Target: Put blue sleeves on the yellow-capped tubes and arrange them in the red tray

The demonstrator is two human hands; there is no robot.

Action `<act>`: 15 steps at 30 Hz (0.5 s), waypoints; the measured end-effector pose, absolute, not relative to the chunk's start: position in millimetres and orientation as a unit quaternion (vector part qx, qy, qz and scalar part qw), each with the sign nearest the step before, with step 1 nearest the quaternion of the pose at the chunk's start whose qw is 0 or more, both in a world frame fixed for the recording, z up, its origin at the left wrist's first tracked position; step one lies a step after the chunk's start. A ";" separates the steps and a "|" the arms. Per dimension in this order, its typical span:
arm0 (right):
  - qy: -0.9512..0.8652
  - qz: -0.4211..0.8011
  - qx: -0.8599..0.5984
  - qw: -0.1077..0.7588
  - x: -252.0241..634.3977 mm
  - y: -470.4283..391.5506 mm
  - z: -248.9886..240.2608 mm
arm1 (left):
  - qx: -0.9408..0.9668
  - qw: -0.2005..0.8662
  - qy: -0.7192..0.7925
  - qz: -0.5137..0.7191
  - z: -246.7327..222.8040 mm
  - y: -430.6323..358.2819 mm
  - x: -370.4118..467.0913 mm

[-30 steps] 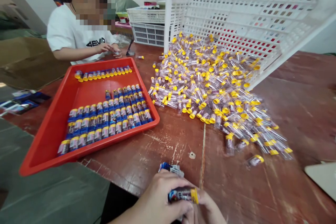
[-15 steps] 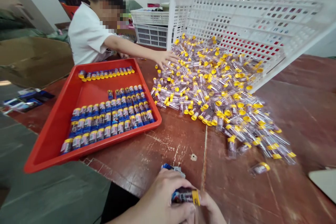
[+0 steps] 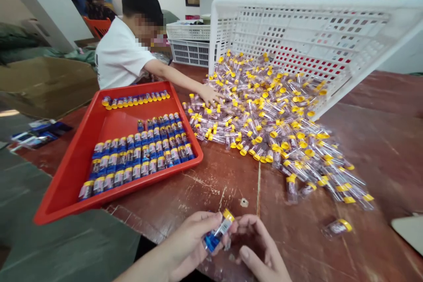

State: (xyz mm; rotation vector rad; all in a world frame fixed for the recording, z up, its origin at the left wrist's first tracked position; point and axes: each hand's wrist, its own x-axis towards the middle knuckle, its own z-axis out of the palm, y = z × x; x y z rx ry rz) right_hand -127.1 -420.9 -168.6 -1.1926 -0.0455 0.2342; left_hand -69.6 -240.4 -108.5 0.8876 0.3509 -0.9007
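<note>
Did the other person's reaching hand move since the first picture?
Yes: the co-worker's hand has gone right, from behind the red tray to the tube pile.

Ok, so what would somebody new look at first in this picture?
Probably the big heap of clear, yellow-ended tubes, spread over the table in front of a white crate tipped on its side. Next might be the bright red tray on the left, with rows of blue-and-yellow tubes inside. Down at the bottom, the left fingers hold one yellow-capped tube.
</note>
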 end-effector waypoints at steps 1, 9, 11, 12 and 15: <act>-0.022 0.079 -0.597 0.798 -126.6 -420.4 -165.2 | 0.407 0.789 0.173 -0.427 -108.2 -240.9 -70.3; 0.042 0.186 -0.413 0.890 -123.5 -412.0 -165.7 | 0.814 0.528 -0.209 -0.119 -109.2 -237.4 -75.6; 0.054 0.255 -0.324 0.909 -123.5 -405.9 -166.6 | 0.836 0.452 -0.310 0.012 -111.3 -238.3 -77.1; 0.057 0.270 -0.311 0.910 -123.8 -401.8 -166.1 | 0.832 0.435 -0.340 0.053 -112.4 -239.2 -77.9; 0.048 0.255 -0.342 0.903 -125.7 -389.7 -163.6 | 0.822 0.412 -0.379 0.104 -114.3 -241.5 -78.4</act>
